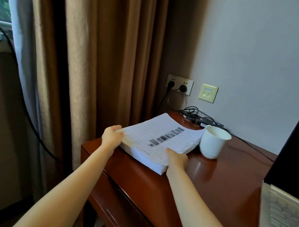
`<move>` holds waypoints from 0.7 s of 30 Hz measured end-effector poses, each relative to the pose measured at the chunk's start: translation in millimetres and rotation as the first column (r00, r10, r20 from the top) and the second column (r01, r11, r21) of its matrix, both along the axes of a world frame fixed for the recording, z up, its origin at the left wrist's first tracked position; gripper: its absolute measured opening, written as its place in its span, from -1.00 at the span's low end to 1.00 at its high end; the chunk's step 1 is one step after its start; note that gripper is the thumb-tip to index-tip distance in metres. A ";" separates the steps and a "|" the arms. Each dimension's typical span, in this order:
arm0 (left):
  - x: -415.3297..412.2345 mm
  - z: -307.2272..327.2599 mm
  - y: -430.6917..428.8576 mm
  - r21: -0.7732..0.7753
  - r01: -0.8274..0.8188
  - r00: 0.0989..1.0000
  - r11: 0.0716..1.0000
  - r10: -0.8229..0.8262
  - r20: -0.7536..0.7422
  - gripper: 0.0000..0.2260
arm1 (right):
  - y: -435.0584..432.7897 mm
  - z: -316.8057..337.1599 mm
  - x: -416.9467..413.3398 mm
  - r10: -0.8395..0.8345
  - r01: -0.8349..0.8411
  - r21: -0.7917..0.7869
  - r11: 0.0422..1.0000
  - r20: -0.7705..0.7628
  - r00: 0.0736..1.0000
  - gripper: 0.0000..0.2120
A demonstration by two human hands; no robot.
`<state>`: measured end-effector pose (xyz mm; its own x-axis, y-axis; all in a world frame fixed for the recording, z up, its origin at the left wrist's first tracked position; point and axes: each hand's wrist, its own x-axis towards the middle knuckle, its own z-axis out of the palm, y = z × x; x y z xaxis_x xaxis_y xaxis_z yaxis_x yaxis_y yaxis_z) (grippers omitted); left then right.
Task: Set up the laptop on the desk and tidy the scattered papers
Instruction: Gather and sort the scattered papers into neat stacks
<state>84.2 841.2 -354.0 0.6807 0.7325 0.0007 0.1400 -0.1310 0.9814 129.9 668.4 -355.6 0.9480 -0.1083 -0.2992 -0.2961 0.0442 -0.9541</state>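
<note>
Thick stack of white printed papers (pixel 160 141) lying flat on the reddish-brown polished wooden desk (pixel 212 181), immediately left of the white ceramic mug (pixel 214 142); the stack's far right corner is curling up against the mug's side, though whether the two are touching cannot be told; the stack's longer side appears to be running from the person toward the mug and the wall behind the mug, so the whole bundle is lying beyond both grips. The left hand (pixel 111 137) is gripping the stack's corner farthest from the mug, fingers curling over the top sheet; the right hand (pixel 177 159) is pinching the near edge on the mug's side, thumb pressing on top and the other fingers hiding under or beside the edge; the right hand is therefore the nearer of the two to the mug. The silver open laptop (pixel 290 187) is standing well to the right of the mug, screen dark; the black tangled cables (pixel 195 115) are lying behind the mug against the wall. Judged from this layout, the squaring of the papers is in hand; any shift toward the mug is likely to be nudging it, so a pull toward the person or away from the mug is looking safer.
</note>
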 end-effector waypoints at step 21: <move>32.3 -12.1 -3.6 0.578 0.117 0.929 0.807 0.117 -0.351 -0.61 | -22.4 8.0 33.5 0.421 -0.408 -0.213 0.888 0.017 0.907 -0.42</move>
<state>116.6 837.6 -366.1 0.7180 0.6711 0.1850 0.4598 -0.6567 0.5977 163.3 646.0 -347.6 0.9355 0.2468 -0.2529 -0.1864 -0.2634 -0.9465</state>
